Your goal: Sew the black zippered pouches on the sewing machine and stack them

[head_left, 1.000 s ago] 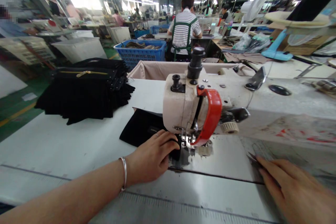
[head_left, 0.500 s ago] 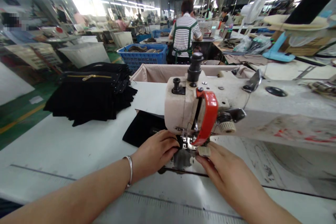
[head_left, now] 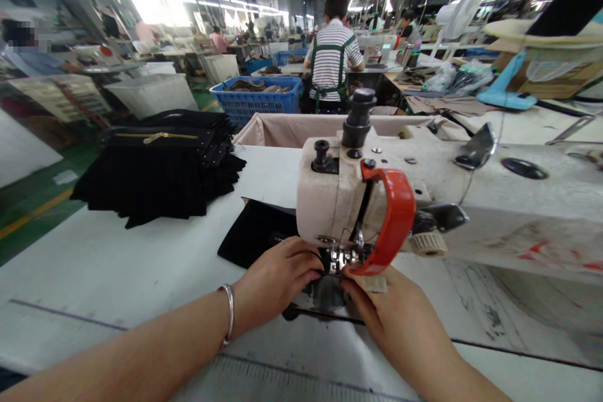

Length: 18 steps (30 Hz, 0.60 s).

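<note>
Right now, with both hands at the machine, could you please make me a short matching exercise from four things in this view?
Things:
1. left hand
2. curved guard
3. plastic basket
4. fabric stack

Colours or states:
A. blue
B. black, with a gold zip on top
C. touching a flat black piece
D. red

Right pairs: 1-C, 2-D, 3-A, 4-B.

Forearms [head_left: 127,352] slanted inward from the tabletop's [head_left: 155,264] near edge, left hand [head_left: 277,279] curled, thumb against fingers, right hand [head_left: 402,314] partly hidden at the fingertips.
</note>
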Tool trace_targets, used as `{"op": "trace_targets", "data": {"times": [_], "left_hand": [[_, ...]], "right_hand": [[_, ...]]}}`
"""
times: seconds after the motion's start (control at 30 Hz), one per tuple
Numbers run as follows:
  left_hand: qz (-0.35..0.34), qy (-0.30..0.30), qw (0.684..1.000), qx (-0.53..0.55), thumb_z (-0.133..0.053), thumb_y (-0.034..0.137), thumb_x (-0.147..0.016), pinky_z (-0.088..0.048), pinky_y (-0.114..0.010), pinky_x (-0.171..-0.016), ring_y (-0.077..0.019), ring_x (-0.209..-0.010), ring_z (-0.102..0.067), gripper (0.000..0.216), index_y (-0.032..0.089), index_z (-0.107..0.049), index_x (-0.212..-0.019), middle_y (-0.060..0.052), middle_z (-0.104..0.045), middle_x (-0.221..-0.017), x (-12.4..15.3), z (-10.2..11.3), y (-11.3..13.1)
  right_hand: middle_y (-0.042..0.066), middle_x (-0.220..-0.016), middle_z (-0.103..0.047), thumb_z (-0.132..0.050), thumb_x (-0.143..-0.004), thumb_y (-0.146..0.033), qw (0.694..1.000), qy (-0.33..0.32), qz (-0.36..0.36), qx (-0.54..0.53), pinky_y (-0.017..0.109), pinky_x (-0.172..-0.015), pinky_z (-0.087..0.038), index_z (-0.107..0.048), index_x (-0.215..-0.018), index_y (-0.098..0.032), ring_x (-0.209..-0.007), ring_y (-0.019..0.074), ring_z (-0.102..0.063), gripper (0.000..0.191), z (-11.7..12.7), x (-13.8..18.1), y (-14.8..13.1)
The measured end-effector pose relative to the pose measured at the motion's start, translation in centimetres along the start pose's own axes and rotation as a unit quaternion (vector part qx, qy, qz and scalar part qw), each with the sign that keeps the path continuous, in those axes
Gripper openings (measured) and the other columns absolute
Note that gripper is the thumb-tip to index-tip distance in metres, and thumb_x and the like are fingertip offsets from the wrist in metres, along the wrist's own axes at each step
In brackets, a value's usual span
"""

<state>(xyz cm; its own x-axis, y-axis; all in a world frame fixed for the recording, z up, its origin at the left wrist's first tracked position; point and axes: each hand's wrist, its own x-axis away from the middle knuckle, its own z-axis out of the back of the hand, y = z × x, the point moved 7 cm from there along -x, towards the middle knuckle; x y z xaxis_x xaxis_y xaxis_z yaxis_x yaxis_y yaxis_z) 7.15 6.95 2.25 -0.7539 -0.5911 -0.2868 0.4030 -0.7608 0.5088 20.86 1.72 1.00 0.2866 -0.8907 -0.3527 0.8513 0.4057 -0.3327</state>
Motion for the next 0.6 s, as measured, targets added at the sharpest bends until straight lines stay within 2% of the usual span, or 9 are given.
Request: {"op": "trace_targets", "data": {"times": [0.33, 0.6], "left_hand": [[-0.009, 0.011, 1.000, -0.018, -0.053, 0.016, -0.095, -0.049, -0.034, -0.096, -0.0197, -0.100, -0.062, 0.013, 0.017, -0.066, -0.096, -0.005, -0.071, -0.096, -0.1, 0.1, 0.2], [-0.035, 0.003, 0.998, -0.044, -0.052, 0.013, -0.096, -0.047, -0.033, -0.097, -0.0190, -0.100, -0.061, 0.014, 0.015, -0.066, -0.097, -0.004, -0.071, -0.099, -0.1, -0.1, 0.6]], "right_hand": [[0.008, -0.089, -0.066, -0.044, -0.093, -0.015, 0.997, 0.058, 0.047, 0.016, 0.041, -0.063, -0.056, -0.059, -0.099, -0.019, -0.076, 0.0260, -0.062, 0.017, 1.2, -0.3, -1.0], [0.008, -0.087, -0.065, -0.046, -0.090, -0.012, 0.996, 0.057, 0.055, 0.044, 0.038, -0.063, -0.052, -0.059, -0.097, -0.020, -0.075, 0.0250, -0.060, 0.016, 1.0, -0.2, -1.1]]}}
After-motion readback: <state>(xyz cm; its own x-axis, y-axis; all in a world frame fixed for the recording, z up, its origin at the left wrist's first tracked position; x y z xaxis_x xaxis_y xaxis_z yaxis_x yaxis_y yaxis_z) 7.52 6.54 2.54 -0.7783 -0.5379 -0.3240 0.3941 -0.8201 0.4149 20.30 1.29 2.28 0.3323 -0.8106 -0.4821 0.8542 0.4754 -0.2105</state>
